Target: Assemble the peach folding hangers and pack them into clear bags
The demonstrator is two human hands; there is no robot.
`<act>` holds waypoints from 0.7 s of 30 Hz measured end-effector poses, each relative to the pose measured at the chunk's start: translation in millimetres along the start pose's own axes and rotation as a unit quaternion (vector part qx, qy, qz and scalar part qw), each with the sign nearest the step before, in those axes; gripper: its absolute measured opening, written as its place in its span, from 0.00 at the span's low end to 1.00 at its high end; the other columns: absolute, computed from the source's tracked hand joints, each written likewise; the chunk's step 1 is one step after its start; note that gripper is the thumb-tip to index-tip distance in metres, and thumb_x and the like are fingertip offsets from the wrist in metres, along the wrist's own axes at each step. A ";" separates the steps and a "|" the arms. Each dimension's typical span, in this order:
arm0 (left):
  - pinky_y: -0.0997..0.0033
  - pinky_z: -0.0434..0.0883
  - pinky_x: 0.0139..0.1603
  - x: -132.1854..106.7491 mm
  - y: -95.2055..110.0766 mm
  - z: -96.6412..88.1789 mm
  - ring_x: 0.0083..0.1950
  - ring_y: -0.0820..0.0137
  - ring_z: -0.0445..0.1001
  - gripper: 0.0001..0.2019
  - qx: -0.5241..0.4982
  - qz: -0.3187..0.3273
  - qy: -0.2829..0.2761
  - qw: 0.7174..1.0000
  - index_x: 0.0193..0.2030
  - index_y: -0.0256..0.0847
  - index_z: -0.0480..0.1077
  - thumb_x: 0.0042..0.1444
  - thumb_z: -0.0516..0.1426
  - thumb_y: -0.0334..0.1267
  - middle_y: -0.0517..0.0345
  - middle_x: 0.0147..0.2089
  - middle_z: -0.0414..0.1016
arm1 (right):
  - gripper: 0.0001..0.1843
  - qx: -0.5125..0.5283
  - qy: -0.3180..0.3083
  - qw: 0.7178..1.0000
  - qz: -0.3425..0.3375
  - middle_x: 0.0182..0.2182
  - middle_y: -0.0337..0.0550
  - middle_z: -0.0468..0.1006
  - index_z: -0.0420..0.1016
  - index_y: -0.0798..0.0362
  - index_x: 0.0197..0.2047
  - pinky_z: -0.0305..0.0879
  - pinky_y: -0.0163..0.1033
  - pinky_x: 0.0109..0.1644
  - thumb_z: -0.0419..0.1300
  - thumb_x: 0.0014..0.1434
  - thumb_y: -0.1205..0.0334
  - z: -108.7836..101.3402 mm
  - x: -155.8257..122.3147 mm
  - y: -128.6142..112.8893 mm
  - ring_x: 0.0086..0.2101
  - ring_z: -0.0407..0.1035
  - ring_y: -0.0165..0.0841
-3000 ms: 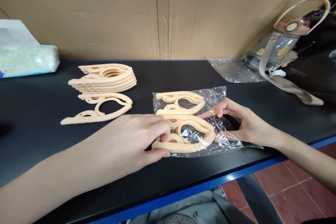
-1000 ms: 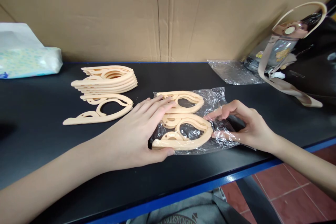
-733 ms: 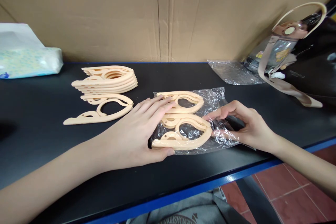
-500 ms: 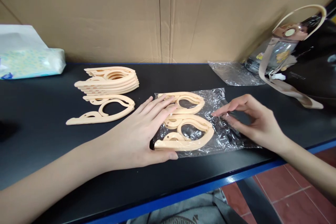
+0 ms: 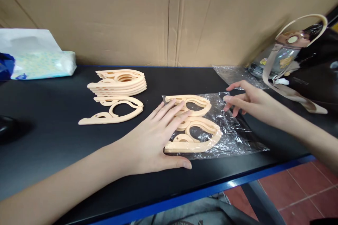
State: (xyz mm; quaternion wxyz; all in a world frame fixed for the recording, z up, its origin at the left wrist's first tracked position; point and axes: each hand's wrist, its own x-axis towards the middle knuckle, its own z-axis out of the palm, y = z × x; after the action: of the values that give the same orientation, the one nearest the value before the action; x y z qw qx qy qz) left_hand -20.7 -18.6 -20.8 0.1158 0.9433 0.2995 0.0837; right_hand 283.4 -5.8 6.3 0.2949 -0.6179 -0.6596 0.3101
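Folded beige plastic hangers [image 5: 195,146] lie side by side inside a clear plastic bag [image 5: 232,137] on the dark table. My left hand [image 5: 155,140] rests flat across their left ends, fingers spread and thumb near the bag's lower edge. Over the bag's upper right part is my right hand [image 5: 248,102], its fingers apart and bent; I see nothing held in it, and cannot tell whether a fingertip touches the film. Left of the bag, a single folded hanger [image 5: 126,112] lies just in front of a stack of similar hangers [image 5: 118,84].
A tissue pack [image 5: 44,65] stands at the back left, with a black rounded object [image 5: 7,128] at the left edge. Another clear bag [image 5: 237,74] lies at the back right beside a strapped bottle [image 5: 286,54]. A cardboard wall [image 5: 118,17] closes off the back.
My right hand has let go of the bag's right part and moved up, its fingers spreading. The film there lies flatter. My left hand stays on the hangers; the view has shifted slightly.
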 end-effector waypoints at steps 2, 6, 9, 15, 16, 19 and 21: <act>0.39 0.42 0.74 -0.7 -0.4 1.7 0.78 0.51 0.37 0.51 0.005 0.000 0.001 1.000 0.73 0.35 0.49 0.54 0.53 0.71 0.41 0.77 0.43 | 0.30 0.047 -0.020 0.998 0.040 0.26 0.41 0.82 0.62 0.50 0.47 0.61 0.37 0.24 0.68 0.51 0.43 6.2 1.6 1.4 0.22 0.70 0.31; 0.39 0.43 0.74 -0.2 -0.6 2.6 0.78 0.50 0.38 0.53 0.007 -0.007 -0.008 1.000 0.74 0.35 0.48 0.52 0.52 0.73 0.42 0.77 0.42 | 0.33 0.180 0.041 0.982 0.030 0.25 0.35 0.79 0.63 0.48 0.48 0.61 0.33 0.25 0.74 0.44 0.50 16.5 -2.2 -3.0 0.23 0.66 0.27; 0.40 0.44 0.74 0.3 0.0 2.0 0.78 0.50 0.37 0.53 0.004 -0.014 -0.012 1.000 0.74 0.36 0.48 0.52 0.52 0.74 0.42 0.77 0.42 | 0.30 0.227 0.065 0.971 0.045 0.24 0.33 0.76 0.65 0.47 0.47 0.64 0.32 0.27 0.74 0.45 0.54 17.5 -6.7 -6.0 0.25 0.64 0.27; 0.39 0.44 0.74 -0.2 0.6 1.5 0.78 0.51 0.37 0.53 0.007 -0.022 -0.020 1.000 0.74 0.37 0.48 0.52 0.51 0.74 0.44 0.77 0.42 | 0.30 0.283 0.050 0.951 0.112 0.32 0.35 0.77 0.68 0.46 0.47 0.72 0.33 0.30 0.76 0.43 0.56 14.2 -9.7 -1.3 0.31 0.71 0.30; 0.39 0.44 0.74 -0.1 0.5 1.7 0.78 0.51 0.37 0.53 0.008 -0.022 -0.020 1.000 0.74 0.36 0.48 0.52 0.51 0.74 0.44 0.77 0.41 | 0.31 0.287 0.053 0.949 0.114 0.37 0.37 0.78 0.68 0.46 0.47 0.73 0.34 0.32 0.76 0.42 0.56 14.3 -10.0 -0.6 0.33 0.73 0.31; 0.38 0.44 0.74 0.3 0.2 2.4 0.78 0.50 0.37 0.53 0.009 -0.020 -0.018 1.000 0.74 0.36 0.47 0.53 0.51 0.74 0.43 0.77 0.42 | 0.33 0.300 0.086 0.945 0.096 0.46 0.40 0.78 0.69 0.44 0.46 0.74 0.35 0.37 0.77 0.39 0.62 16.2 -10.8 0.1 0.34 0.74 0.29; 0.38 0.45 0.74 0.5 0.1 2.6 0.78 0.49 0.37 0.53 0.008 -0.020 -0.013 1.000 0.74 0.36 0.47 0.53 0.51 0.73 0.42 0.77 0.42 | 0.33 0.306 0.117 0.942 0.074 0.47 0.39 0.77 0.69 0.43 0.46 0.73 0.34 0.37 0.77 0.37 0.66 17.7 -10.4 -0.1 0.33 0.72 0.28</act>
State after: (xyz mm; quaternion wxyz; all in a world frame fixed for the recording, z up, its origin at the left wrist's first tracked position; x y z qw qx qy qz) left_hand -19.6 -18.8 -23.2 0.1139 0.9391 0.3172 0.0669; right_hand 270.3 -16.9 -4.9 0.5212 -0.5764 -0.4464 0.4437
